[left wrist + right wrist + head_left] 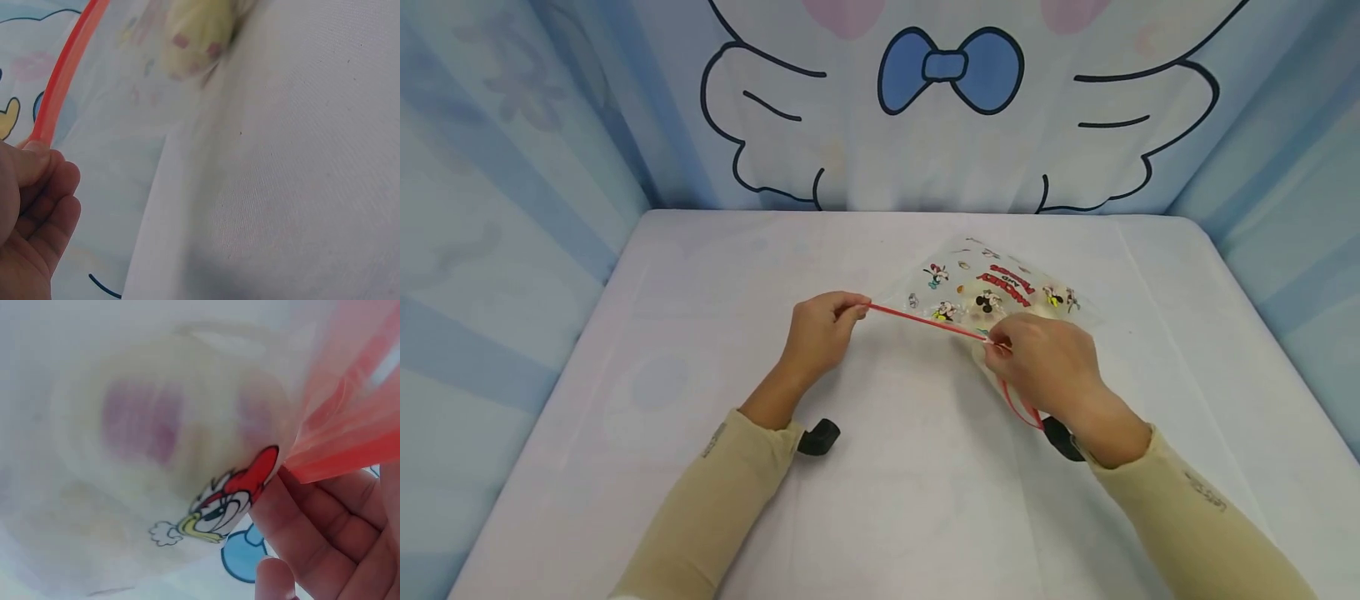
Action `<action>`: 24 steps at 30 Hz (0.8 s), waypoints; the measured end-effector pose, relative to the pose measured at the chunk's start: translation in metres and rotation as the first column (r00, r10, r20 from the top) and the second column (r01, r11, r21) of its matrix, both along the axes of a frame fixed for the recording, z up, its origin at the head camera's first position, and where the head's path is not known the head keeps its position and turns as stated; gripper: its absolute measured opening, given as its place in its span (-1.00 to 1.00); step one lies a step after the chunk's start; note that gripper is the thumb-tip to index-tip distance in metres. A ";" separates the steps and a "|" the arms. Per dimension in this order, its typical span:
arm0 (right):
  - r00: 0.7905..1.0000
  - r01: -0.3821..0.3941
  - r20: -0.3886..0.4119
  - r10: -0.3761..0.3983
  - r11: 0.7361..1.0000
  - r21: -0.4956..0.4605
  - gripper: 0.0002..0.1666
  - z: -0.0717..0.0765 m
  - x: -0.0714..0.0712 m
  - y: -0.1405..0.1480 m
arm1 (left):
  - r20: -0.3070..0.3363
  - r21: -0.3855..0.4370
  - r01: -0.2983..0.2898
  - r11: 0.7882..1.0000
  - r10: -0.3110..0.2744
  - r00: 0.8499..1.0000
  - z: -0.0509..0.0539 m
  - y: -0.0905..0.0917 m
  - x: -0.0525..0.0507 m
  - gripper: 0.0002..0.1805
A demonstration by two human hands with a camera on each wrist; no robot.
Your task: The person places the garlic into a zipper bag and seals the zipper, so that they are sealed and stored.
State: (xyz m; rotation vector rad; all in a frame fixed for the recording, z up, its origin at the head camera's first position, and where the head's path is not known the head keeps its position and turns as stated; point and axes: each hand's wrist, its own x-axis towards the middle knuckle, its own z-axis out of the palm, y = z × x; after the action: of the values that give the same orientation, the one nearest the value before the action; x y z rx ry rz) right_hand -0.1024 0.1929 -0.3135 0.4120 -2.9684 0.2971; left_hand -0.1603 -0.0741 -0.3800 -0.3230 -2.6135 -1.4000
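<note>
A clear plastic zip bag (958,287) printed with cartoon characters and red lettering hangs slanted above the table. Its red zip strip (917,317) is stretched straight between the two hands. At the strip's left end, the left hand (822,333) pinches it between thumb and fingertips. The right hand (1051,358) pinches the strip farther along, and the rest of the strip loops down below that hand. Through the plastic shows a pale yellow object (199,34) with pinkish-purple patches; its kind cannot be told. In the right wrist view, the fingers (312,531) are beside the red strip.
A white cloth-covered table (880,500) lies under both hands. Patterned blue and white curtains (865,150) stand behind it and at both sides. A black wrist camera mount (818,437) juts from the left sleeve, and another (1062,439) from the right.
</note>
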 end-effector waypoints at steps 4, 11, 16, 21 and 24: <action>1.000 0.016 0.000 -0.016 1.000 -0.011 -0.88 0.000 0.001 0.003 | -0.016 -0.012 0.003 1.000 -0.003 1.000 -0.001 -0.001 0.001 -0.83; 1.000 0.021 -0.001 -0.021 1.000 -0.001 -0.87 0.000 0.006 0.006 | -0.039 -0.017 0.019 1.000 -0.020 0.999 -0.005 -0.001 0.002 -0.83; 1.000 0.006 -0.014 -0.006 1.000 0.015 -0.87 0.001 0.010 0.009 | -0.055 -0.018 0.023 1.000 -0.024 0.998 -0.005 0.000 0.002 -0.83; 0.998 -0.014 -0.064 0.016 0.999 0.034 -0.88 -0.001 0.016 0.012 | -0.065 -0.024 0.028 0.999 -0.030 0.997 -0.005 -0.001 0.002 -0.83; 0.993 -0.023 -0.118 0.030 0.998 0.056 -0.90 -0.003 0.021 0.015 | -0.057 -0.021 0.021 1.000 -0.022 0.998 -0.006 -0.002 0.002 -0.83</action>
State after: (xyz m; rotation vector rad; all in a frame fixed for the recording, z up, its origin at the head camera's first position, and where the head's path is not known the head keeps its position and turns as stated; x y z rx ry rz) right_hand -0.0818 0.2084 -0.3167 0.4589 -2.8623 0.1873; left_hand -0.1587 -0.0763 -0.3857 -0.3893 -2.5871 -1.3514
